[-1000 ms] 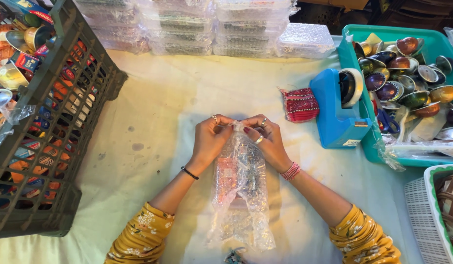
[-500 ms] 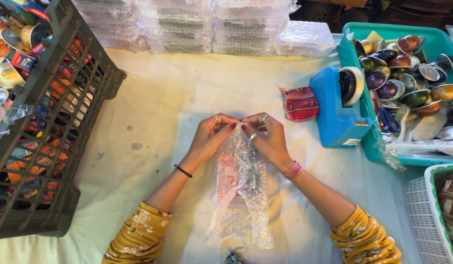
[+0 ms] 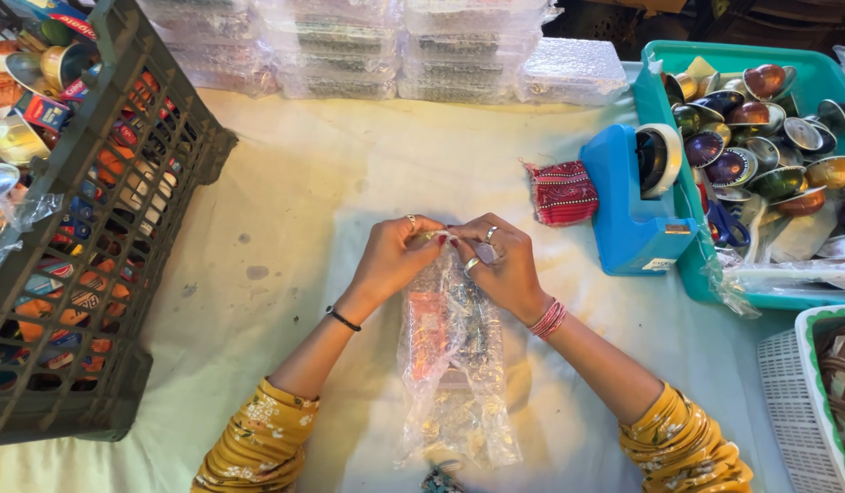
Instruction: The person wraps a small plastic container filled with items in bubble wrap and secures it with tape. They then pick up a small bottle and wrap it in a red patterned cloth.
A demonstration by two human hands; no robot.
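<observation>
Mid-frame on the desk point(image 3: 286, 183), both hands were pinched shut on the top edge of a bubble-wrap packet point(image 3: 450, 365): left hand point(image 3: 395, 256), right hand point(image 3: 500, 265). Risk as I saw it: the slippery wrap could spring open, or the contents slide out the loose bottom end, if either pinch slackened.

Left hand point(image 3: 397, 257), right hand point(image 3: 501, 265) pinch top of clear plastic bag point(image 3: 452, 365) on table point(image 3: 295, 210).
</observation>
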